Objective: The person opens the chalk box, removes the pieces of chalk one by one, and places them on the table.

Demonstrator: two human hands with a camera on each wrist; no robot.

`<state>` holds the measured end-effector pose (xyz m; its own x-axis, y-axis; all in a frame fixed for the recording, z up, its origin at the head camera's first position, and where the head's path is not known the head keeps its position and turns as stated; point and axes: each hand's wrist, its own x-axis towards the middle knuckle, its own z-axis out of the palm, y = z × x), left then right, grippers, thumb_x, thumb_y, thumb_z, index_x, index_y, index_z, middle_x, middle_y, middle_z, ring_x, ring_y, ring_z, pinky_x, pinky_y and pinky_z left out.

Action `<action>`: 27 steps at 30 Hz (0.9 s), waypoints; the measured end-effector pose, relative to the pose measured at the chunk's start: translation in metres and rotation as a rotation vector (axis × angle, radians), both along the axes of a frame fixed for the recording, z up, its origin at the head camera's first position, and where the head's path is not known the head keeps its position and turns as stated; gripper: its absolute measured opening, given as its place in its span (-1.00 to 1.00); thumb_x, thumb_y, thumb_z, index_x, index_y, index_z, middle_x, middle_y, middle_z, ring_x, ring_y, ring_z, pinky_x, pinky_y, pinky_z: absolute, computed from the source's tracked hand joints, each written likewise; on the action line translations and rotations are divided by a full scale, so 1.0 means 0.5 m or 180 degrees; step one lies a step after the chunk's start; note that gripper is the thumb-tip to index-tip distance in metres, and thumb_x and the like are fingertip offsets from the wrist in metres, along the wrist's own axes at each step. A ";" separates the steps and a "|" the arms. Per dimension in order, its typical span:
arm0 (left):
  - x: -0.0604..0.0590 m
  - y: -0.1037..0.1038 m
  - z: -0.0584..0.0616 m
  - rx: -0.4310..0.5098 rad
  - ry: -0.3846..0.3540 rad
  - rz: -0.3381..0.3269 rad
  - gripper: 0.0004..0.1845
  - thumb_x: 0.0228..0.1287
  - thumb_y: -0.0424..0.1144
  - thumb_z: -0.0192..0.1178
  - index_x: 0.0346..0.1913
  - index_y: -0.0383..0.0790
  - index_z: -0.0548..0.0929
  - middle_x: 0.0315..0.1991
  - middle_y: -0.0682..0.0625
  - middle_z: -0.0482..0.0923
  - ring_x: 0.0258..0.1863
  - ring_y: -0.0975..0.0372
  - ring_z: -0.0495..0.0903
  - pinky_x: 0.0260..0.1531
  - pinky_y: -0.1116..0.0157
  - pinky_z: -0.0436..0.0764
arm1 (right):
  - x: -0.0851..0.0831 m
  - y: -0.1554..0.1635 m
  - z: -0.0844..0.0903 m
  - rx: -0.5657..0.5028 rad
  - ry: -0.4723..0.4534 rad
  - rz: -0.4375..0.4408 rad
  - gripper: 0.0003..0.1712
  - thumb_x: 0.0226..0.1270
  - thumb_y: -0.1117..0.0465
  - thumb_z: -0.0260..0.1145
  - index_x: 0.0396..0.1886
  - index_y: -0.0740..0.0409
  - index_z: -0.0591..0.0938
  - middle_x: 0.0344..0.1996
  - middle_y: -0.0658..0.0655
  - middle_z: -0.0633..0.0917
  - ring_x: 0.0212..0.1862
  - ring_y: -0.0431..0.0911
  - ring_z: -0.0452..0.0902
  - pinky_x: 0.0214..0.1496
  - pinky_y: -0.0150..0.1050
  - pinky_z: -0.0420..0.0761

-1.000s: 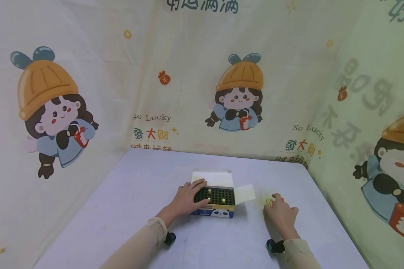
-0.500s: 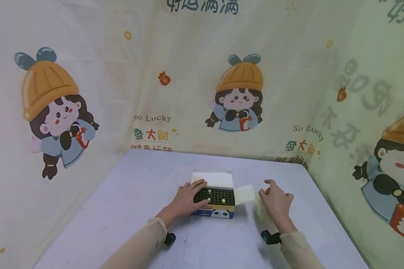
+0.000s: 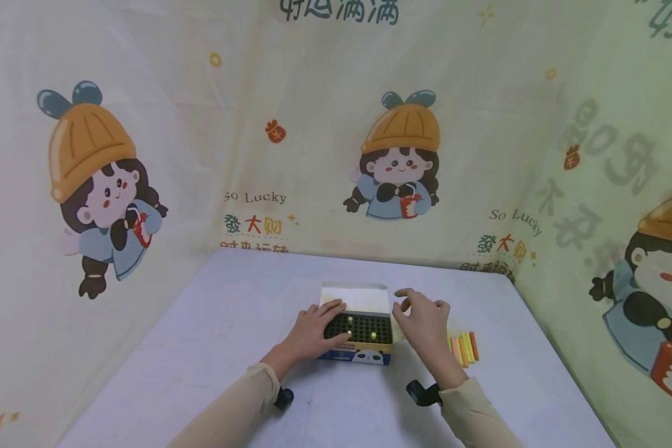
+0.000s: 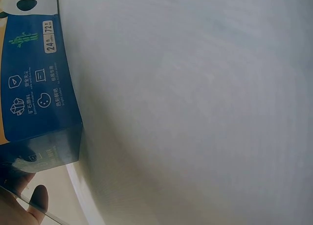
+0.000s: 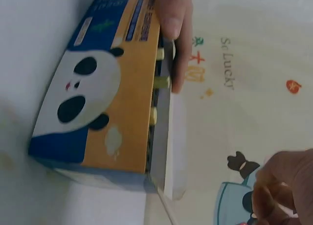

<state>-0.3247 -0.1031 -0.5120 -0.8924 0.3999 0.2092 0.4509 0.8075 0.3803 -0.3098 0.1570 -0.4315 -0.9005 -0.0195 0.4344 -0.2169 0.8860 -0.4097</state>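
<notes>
A blue and orange chalk box (image 3: 364,354) with a panda on its front stands on the table, its lid (image 3: 354,296) raised at the back. Several pale chalk sticks (image 5: 161,82) stick up from its black holed insert (image 3: 364,323). My left hand (image 3: 308,333) grips the box's left end, thumb over the top near the front. Just right of the box my right hand (image 3: 425,320) hovers with bent fingers and thumb close together; whether a chalk stick is between them cannot be seen. Right of that hand lies a row of coloured chalk sticks (image 3: 467,348).
The white table (image 3: 229,311) extends around the box. A printed cloth (image 3: 302,124) hangs behind it and along both sides. Dark cameras (image 3: 422,393) sit at my wrists.
My right hand has lifted from the chalk row and moved left to the box, uncovering the row. The left hand and the box stay in place.
</notes>
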 end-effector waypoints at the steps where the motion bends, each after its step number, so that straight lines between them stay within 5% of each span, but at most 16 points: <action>1: 0.000 0.000 0.000 -0.0001 0.0005 0.0007 -0.16 0.41 0.42 0.06 0.63 0.14 0.25 0.63 0.15 0.15 0.43 -0.10 0.35 0.24 -0.23 0.36 | 0.002 -0.009 0.000 0.0028 0.0030 0.0065 -0.76 0.39 0.14 0.38 -0.01 0.09 0.74 -0.48 0.00 0.74 -0.42 -0.10 0.57 0.22 0.34 0.27; 7: 0.000 -0.002 0.003 0.0024 0.0047 0.0006 -0.16 0.41 0.41 0.07 0.62 0.12 0.28 0.62 0.13 0.18 0.39 -0.10 0.39 0.21 -0.21 0.38 | 0.006 -0.053 -0.025 0.0192 0.0095 0.0593 -0.81 0.35 0.15 0.48 -0.08 0.02 0.76 -0.55 -0.14 0.68 -0.50 -0.23 0.48 0.20 0.34 0.36; 13: 0.000 -0.004 0.001 -0.0001 0.0094 -0.0047 -0.16 0.40 0.38 0.11 0.62 0.08 0.28 0.62 0.12 0.19 0.35 -0.10 0.41 0.16 -0.20 0.40 | 0.009 -0.083 -0.071 0.0337 -0.0154 0.1020 -0.82 0.34 0.12 0.51 -0.09 -0.05 0.77 -0.32 -0.08 0.74 -0.23 -0.08 0.63 0.20 0.30 0.40; 20: 0.002 -0.003 0.005 -0.0031 0.0043 -0.0079 -0.16 0.41 0.39 0.10 0.63 0.13 0.25 0.63 0.13 0.16 0.37 -0.11 0.39 0.16 -0.17 0.40 | 0.013 -0.096 -0.093 0.0430 -0.0273 0.1244 -0.90 0.34 0.10 0.50 -0.17 -0.15 0.81 -0.18 -0.11 0.79 0.00 -0.03 0.68 0.21 0.22 0.38; 27: 0.000 -0.004 0.002 -0.0044 0.0090 -0.0077 -0.14 0.40 0.39 0.10 0.63 0.09 0.25 0.63 0.12 0.17 0.34 -0.09 0.42 0.14 -0.17 0.42 | 0.010 -0.102 -0.090 0.0420 -0.0399 0.1272 -0.92 0.36 0.12 0.48 -0.19 -0.15 0.81 -0.22 -0.14 0.81 -0.07 -0.07 0.67 0.24 0.24 0.37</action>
